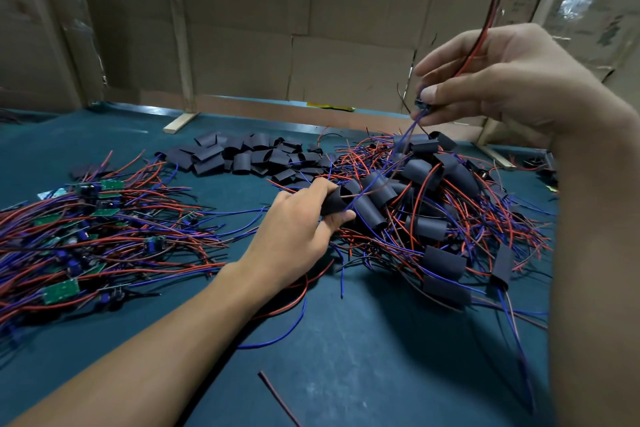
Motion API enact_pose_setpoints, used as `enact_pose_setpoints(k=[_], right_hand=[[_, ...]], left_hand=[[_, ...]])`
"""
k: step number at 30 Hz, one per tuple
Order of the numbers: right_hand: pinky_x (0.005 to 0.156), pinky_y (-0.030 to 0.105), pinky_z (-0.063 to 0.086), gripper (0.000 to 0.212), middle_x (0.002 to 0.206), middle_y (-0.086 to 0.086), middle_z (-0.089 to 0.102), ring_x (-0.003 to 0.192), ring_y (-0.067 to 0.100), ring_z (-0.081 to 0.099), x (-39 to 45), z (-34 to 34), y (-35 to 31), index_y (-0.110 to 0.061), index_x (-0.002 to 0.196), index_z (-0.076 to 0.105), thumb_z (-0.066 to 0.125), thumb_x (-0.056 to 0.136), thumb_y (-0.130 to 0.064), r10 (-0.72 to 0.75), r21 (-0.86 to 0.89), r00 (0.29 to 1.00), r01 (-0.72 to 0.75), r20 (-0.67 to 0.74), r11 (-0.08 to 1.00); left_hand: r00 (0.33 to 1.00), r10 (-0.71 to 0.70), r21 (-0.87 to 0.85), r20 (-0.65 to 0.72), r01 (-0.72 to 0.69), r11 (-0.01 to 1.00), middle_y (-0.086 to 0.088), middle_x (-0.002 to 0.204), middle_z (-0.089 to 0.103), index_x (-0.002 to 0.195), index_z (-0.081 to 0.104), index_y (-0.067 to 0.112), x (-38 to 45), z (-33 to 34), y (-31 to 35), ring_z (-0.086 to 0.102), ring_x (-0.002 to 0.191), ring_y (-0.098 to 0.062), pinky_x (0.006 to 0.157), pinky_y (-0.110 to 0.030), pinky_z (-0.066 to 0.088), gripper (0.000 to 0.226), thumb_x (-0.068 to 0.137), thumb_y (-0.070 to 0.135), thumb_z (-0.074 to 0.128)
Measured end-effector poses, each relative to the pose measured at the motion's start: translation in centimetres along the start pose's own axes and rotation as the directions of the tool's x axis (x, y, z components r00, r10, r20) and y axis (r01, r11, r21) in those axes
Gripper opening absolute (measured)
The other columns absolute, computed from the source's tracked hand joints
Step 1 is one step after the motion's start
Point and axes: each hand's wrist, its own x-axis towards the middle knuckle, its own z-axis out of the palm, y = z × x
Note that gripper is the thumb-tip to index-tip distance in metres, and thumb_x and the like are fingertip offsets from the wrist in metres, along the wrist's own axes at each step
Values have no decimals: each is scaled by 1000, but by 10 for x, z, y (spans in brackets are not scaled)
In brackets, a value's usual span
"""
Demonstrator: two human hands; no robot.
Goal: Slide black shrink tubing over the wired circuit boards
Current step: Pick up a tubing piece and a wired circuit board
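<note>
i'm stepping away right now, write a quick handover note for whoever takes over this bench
Left hand: pinching one black tube piece at the edge of the sleeved pile.
Right hand: raised, pinching a small wired board, red and blue leads trailing.
Done: sleeved boards heaped centre-right.
Left: bare boards with wires piled at left; loose tube pieces at the back.
Next, probably: thread the held board's leads through the tube and slide it over.

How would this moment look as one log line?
left hand: grips tube piece | right hand: pinches wired board | sleeving: not yet
</note>
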Motion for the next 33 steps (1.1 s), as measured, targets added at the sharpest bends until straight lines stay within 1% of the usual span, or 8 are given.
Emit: enact_pose_setpoints(k=[4,7,13,17,20,25,28,33], right_hand=[[76,40,64,20,92,19,69,84,34,74,-2,-4,-2,-1,98,70,73,82,11,-40,22,998,41,-39,999],[75,40,64,19,87,15,71,82,32,74,-3,-7,-2,-2,96,71,73,82,11,-23,3,999,23,-40,1000],[77,41,64,20,81,10,72,78,29,72,-1,-5,3,-1,97,70,72,82,12,2,-25,999,-3,-33,1000],[75,40,64,21,87,14,70,81,31,73,-2,-10,0,-1,98,71,73,82,12,-29,-44,999,27,-38,999],[75,38,64,23,90,16,70,82,29,73,-4,-13,-2,-2,100,72,74,81,11,-55,-57,998,53,-30,997],[76,38,64,24,98,22,71,85,35,76,-6,-9,-3,-2,100,71,74,81,11,-144,-67,988,141,-49,988],[78,41,63,23,94,19,72,86,37,76,-7,-10,-4,-4,98,72,76,80,10,-176,-56,984,174,-32,983],[78,41,63,26,94,17,75,87,38,76,-9,-11,-5,-7,98,75,79,78,8,-180,-52,983,182,33,982]], left_hand=[[999,-26,-19,27,27,999,4,92,69,105,56,15,0,0,0,61,86,-28,82,-47,44,20,96,30,66],[999,-30,-32,33,31,999,3,94,70,104,56,14,0,0,0,62,88,-28,83,-48,44,20,96,29,66],[997,-60,-64,45,63,996,3,93,70,101,55,15,-1,0,0,61,87,-27,84,-48,45,21,96,31,66],[993,-116,-100,36,119,988,6,95,72,101,56,16,0,0,-1,64,89,-29,84,-47,47,23,96,35,66],[988,-149,-103,34,152,983,13,92,71,98,53,21,-1,0,-1,62,86,-32,80,-42,45,24,95,42,66],[979,-189,-87,70,195,977,4,92,73,101,56,19,-3,0,-2,59,86,-37,81,-43,45,33,93,50,64],[977,-205,-83,62,210,974,4,87,71,101,57,19,-3,1,-2,57,83,-37,78,-42,45,34,93,52,63],[965,-247,-84,84,253,964,1,85,69,103,57,22,-3,1,-3,59,86,-34,80,-46,49,37,92,56,62]])
